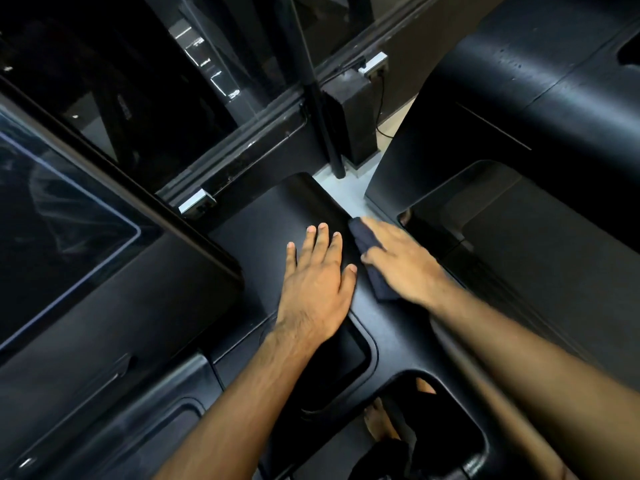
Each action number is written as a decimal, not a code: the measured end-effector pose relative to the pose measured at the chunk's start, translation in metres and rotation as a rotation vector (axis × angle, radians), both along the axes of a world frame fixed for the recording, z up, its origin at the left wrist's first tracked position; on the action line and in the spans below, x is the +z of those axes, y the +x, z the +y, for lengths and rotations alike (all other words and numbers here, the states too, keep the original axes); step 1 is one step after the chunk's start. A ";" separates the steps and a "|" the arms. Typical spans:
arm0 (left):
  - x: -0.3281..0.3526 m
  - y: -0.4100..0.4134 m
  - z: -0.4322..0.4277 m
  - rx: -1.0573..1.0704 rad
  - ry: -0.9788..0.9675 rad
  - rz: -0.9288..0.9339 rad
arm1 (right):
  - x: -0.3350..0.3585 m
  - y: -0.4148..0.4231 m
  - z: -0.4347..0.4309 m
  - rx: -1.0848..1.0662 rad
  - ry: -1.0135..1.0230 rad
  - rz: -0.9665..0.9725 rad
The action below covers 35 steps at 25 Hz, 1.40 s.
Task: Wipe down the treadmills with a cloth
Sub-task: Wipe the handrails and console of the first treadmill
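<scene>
I look down on the black console of a treadmill (263, 216). My left hand (318, 278) lies flat on its matte side panel with the fingers straight and spread. Just to the right, my right hand (401, 261) presses a dark blue cloth (379, 282) against the panel's right edge, fingers stretched over it. The cloth shows at the fingertips and under the palm; the rest is hidden by the hand.
The dark glossy screen (59, 230) of the console fills the left. A second treadmill's console (519, 220) stands on the right, with a strip of pale floor (346, 192) between. A black post (322, 126) rises behind. My bare foot (379, 424) shows through an opening below.
</scene>
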<state>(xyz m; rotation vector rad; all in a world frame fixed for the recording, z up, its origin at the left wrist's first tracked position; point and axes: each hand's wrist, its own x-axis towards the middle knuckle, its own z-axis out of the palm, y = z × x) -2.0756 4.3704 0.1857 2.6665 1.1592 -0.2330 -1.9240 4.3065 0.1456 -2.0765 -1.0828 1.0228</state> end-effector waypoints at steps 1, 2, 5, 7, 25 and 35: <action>-0.001 -0.001 -0.001 -0.011 0.012 0.004 | 0.001 0.006 -0.001 -0.056 -0.036 0.097; 0.000 -0.002 -0.004 -0.016 0.011 0.005 | 0.004 0.007 -0.004 -0.084 -0.090 0.128; 0.001 -0.002 -0.011 -0.043 -0.015 0.007 | 0.009 -0.009 -0.023 -0.010 -0.042 -0.076; -0.002 -0.003 -0.018 -0.094 0.012 0.022 | 0.006 -0.006 -0.029 0.011 -0.004 -0.044; 0.000 -0.003 -0.059 -0.212 0.015 0.037 | 0.018 -0.003 -0.093 -0.079 -0.239 0.106; -0.002 0.000 -0.080 -0.276 0.006 0.058 | 0.024 -0.019 -0.125 -0.036 -0.177 -0.076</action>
